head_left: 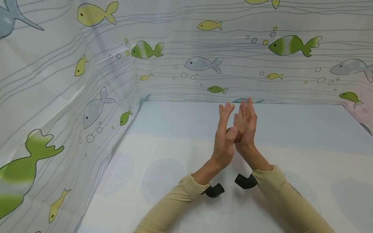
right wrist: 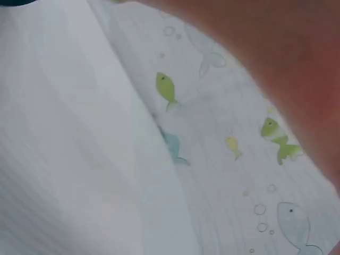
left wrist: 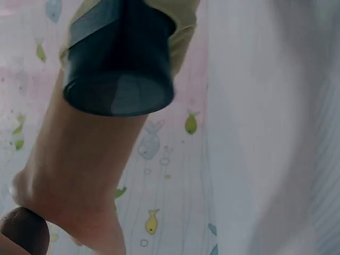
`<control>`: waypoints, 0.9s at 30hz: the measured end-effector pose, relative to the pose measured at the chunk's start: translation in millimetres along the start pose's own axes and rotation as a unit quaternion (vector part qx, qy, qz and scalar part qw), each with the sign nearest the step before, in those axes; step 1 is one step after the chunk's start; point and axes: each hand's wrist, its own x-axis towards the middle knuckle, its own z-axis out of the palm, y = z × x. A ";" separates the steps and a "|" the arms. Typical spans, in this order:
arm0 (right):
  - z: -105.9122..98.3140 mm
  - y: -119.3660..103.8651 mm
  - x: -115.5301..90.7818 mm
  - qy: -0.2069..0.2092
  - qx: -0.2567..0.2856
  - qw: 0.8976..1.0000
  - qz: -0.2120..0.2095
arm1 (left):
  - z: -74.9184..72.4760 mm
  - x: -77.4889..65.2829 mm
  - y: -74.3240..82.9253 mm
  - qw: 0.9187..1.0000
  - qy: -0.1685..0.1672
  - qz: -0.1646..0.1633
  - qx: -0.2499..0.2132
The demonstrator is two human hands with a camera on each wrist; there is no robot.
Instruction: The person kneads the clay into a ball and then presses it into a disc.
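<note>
In the head view, both hands are raised together right of the middle. My left hand [head_left: 223, 140] pinches a small brown rounded object [head_left: 238, 136] with its thumb and index finger, the other fingers stretched upward. My right hand [head_left: 247, 131] stands beside it with straight fingers, its palm against the object. From the left wrist, the object [left wrist: 25, 229] appears dark, smooth and rounded, touching the heel of the right palm; its kind cannot be told. The right wrist view shows only a blurred stretch of skin [right wrist: 297, 69], and the object is hidden there.
Below lies a white and pale blue tabletop [head_left: 180, 145] with circle patterns. A fish-print curtain [head_left: 169, 29] hangs behind and along the left side. Black curved wrist mounts [head_left: 215, 190] stick out from the beige sleeves [head_left: 177, 200].
</note>
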 end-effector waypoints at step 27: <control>18.9 12.5 -55.6 -0.113 -0.033 0.988 0.097 | -37.9 40.9 -27.3 0.982 0.158 -0.102 -0.015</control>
